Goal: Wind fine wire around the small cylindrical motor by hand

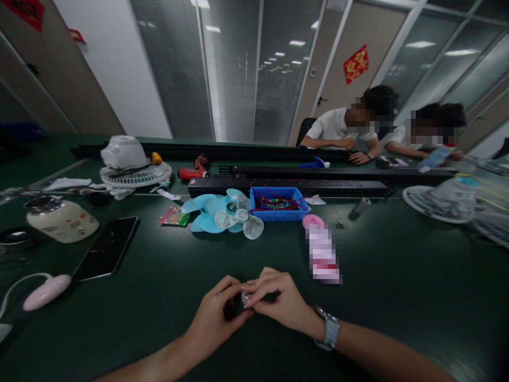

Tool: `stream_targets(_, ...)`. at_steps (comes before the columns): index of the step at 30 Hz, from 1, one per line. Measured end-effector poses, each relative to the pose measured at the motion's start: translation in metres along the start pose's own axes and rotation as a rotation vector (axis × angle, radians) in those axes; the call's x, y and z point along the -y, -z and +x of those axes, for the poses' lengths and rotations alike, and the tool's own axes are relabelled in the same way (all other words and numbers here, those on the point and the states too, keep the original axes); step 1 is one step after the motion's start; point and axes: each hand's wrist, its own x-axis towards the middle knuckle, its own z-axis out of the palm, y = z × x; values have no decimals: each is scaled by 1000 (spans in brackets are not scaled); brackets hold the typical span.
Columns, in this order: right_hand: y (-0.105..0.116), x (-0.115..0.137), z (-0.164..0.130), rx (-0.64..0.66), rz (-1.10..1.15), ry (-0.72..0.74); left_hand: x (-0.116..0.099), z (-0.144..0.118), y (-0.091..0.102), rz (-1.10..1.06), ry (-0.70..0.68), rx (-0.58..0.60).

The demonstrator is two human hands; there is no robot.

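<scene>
While both hands are meeting low over the green table [397,297], the left hand [214,318] and right hand [278,302] are pinching a small dark part [245,300], possibly a motor. Beyond it, loose fan blades [225,215] are lying beside the blue bin [278,204], so assembly seems unfinished.

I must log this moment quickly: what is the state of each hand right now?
Left hand: closed on a small dark part, fingers curled around it.
Right hand: closed on the same small dark part, pinching it from the top.
</scene>
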Motion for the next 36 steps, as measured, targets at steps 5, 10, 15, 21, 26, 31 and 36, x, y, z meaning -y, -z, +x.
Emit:
stream_targets(5, 0, 0, 0, -8, 0, -7, -3, 1, 1, -6, 1, -1)
stream_targets(10, -1, 1, 1, -23, -2, -9, -2, 0, 1, -12, -1, -7)
stream_targets(15, -2, 1, 0, -48, 8, -6, -2, 0, 1, -23, 4, -7)
stream_targets(21, -1, -1, -1, -37, 18, 18, 1, -2, 1, -24, 36, -109)
stream_targets(26, -1, -1, -1, -48, 2, 1, 3, -3, 1, -76, 22, -119)
stream_targets(31, -1, 1, -1, -46, -26, -19, 2, -2, 1, -99, 23, -106)
stream_targets(36, 0, 2, 0, -47, -14, -19, 3, -2, 1, -98, 22, -98)
